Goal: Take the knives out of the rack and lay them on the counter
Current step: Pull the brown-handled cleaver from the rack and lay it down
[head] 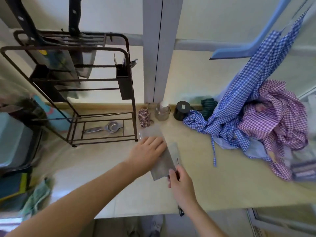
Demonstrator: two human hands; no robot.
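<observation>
**Cleaver on the counter, 2 more knives in the rack**

Head view: a broad grey cleaver lies flat on the beige counter, just in front of the dark wire rack. The right hand is wrapped around the cleaver's handle at the near end, fingers closed on it; a dark tip of the handle pokes out below the wrist. The left hand rests palm down on the blade with its fingers spread flat, gripping nothing. A second pale blade seems to lie partly under the left hand, toward the rack, though motion blur makes that hard to confirm.

In the rack's top slots stand 2 knives with black riveted handles, one on the left and one nearer the middle, their wide blades hanging down behind the bars. A small metal strainer lies on the rack's base. To the right, against the wall, sit a clear jar and a dark round container, beside heaped blue and purple checked cloths.
</observation>
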